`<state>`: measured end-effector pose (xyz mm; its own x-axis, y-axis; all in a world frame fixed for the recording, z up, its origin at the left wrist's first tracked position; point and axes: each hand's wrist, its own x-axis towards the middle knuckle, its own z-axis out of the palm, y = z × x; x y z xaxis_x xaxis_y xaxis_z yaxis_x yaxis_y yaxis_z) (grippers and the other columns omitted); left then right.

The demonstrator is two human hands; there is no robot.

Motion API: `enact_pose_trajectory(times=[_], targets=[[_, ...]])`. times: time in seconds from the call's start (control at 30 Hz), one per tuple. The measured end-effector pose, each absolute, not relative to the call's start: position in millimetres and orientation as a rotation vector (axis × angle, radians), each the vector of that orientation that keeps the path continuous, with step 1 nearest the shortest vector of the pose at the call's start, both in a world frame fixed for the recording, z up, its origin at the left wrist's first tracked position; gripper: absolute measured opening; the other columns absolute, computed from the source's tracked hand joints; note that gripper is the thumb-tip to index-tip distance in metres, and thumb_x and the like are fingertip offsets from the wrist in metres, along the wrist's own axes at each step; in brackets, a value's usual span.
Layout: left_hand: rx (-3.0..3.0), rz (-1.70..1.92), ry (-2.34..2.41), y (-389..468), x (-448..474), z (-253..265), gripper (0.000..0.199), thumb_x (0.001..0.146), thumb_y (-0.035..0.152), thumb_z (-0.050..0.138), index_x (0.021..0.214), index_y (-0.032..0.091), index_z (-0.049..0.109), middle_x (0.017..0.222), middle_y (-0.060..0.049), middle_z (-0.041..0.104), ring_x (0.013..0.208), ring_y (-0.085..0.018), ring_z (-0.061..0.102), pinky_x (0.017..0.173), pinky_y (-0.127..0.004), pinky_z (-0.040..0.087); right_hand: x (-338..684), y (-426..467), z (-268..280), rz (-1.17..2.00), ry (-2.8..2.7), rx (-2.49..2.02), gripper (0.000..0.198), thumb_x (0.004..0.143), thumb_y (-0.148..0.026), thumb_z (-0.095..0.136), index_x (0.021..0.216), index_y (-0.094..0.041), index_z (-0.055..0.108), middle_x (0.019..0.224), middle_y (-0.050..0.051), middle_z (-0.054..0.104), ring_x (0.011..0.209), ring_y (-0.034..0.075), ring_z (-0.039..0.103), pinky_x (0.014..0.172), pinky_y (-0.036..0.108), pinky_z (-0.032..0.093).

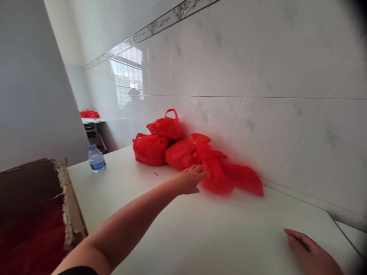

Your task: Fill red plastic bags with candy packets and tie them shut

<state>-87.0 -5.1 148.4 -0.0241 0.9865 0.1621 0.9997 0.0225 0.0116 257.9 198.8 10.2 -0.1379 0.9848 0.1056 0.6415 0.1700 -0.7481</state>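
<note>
My left hand reaches across the table with its fingers stretched out, at the near side of a crumpled red plastic bag. Its fingertips overlap the bag's edge in view; I cannot tell whether they touch it. More red plastic bags, filled and bulging, lie to the left: one bag rests on the table and another bag, with a loop handle standing up, sits on top. Low at the right, my right hand hovers over or rests on the table, thumb and index tips close together with nothing visible between them.
A water bottle stands on the white table at its far left. An open cardboard box with red material inside is at the lower left. The tiled wall borders the table's back. Red items lie on a farther table.
</note>
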Motion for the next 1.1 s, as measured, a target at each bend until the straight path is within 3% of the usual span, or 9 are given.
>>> enact_pose_trajectory(times=[0.13,0.2,0.3,0.4,0.57,0.73,0.9,1.0,1.1], targets=[[-2.121,-0.159,-2.027,68.5,-60.6,117.8,0.098,0.064,0.020,0.077,0.145,0.032,0.025,0.158,-0.011,0.005,0.143,-0.039,0.003,0.110,-0.061,0.013,259.5,204.9,8.1,0.907,-1.840,-1.500,0.033,0.065,-0.053,0.053,0.085,-0.032,0.070,0.097,0.002,0.070,0.092,0.029,0.063,0.076,0.042,0.050],[-2.045,-0.133,-2.099,98.0,-59.0,107.9,0.111,0.054,0.023,0.083,0.146,0.033,0.021,0.158,-0.012,0.000,0.141,-0.045,0.001,0.104,-0.070,0.013,258.8,204.8,6.5,0.914,-1.829,-1.489,0.037,0.065,-0.055,0.052,0.087,-0.031,0.069,0.098,0.002,0.069,0.092,0.029,0.063,0.075,0.042,0.049],[-1.986,-0.133,-2.198,125.1,-63.7,100.0,0.096,0.054,0.017,0.080,0.140,0.026,0.038,0.152,-0.021,0.024,0.130,-0.051,0.030,0.091,-0.065,0.038,258.1,204.9,4.7,0.933,-1.827,-1.482,0.040,0.066,-0.056,0.050,0.089,-0.030,0.069,0.097,0.002,0.069,0.092,0.028,0.063,0.075,0.041,0.048],[-1.997,-0.197,-2.151,130.9,-63.5,101.2,0.044,0.073,0.007,0.059,0.116,0.020,0.061,0.121,-0.019,0.058,0.106,-0.036,0.057,0.080,-0.045,0.049,257.5,207.1,3.8,0.962,-1.839,-1.476,0.042,0.069,-0.056,0.047,0.093,-0.029,0.067,0.096,0.001,0.069,0.093,0.026,0.062,0.076,0.038,0.047],[-2.033,-0.413,-1.885,111.7,-34.2,111.4,0.041,0.089,0.007,0.032,0.120,0.020,0.056,0.130,-0.012,0.054,0.115,-0.027,0.048,0.094,-0.043,0.043,252.0,207.6,4.7,0.983,-1.840,-1.461,0.041,0.073,-0.054,0.044,0.098,-0.027,0.064,0.095,0.001,0.067,0.087,0.023,0.062,0.076,0.035,0.045],[-2.179,-0.509,-1.692,66.3,1.7,92.9,0.034,0.090,0.012,0.037,0.114,0.023,0.059,0.126,-0.007,0.059,0.110,-0.022,0.051,0.094,-0.037,0.044,247.4,198.1,17.3,0.707,-1.516,-1.437,0.057,0.076,-0.049,0.048,0.123,-0.017,0.048,0.111,0.012,0.059,0.082,0.024,0.062,0.070,0.035,0.047],[-2.104,-0.696,-1.809,14.8,11.4,58.7,0.058,0.074,0.002,0.045,0.126,0.028,0.050,0.143,-0.010,0.041,0.129,-0.027,0.038,0.103,-0.046,0.038,255.7,206.2,32.6,0.123,-1.375,-1.372,0.074,0.074,-0.042,0.053,0.133,0.001,0.039,0.126,0.028,0.046,0.121,0.039,0.041,0.099,0.049,0.035],[-2.000,-0.759,-1.905,-8.2,13.4,48.3,0.076,0.072,0.010,0.052,0.142,0.028,0.029,0.153,-0.014,0.019,0.139,-0.031,0.023,0.107,-0.051,0.033,255.1,217.8,37.2,0.109,-1.435,-1.407,0.080,0.075,-0.043,0.054,0.140,-0.002,0.030,0.137,0.027,0.036,0.128,0.040,0.033,0.100,0.052,0.033],[-1.910,-0.774,-1.800,-24.6,19.2,44.1,0.083,0.073,0.021,0.060,0.146,0.023,0.021,0.150,-0.019,0.022,0.136,-0.036,0.026,0.103,-0.055,0.035,248.5,224.9,38.1,0.178,-1.576,-1.547,0.078,0.078,-0.044,0.049,0.145,-0.011,0.026,0.145,0.022,0.028,0.131,0.040,0.029,0.097,0.053,0.034]])
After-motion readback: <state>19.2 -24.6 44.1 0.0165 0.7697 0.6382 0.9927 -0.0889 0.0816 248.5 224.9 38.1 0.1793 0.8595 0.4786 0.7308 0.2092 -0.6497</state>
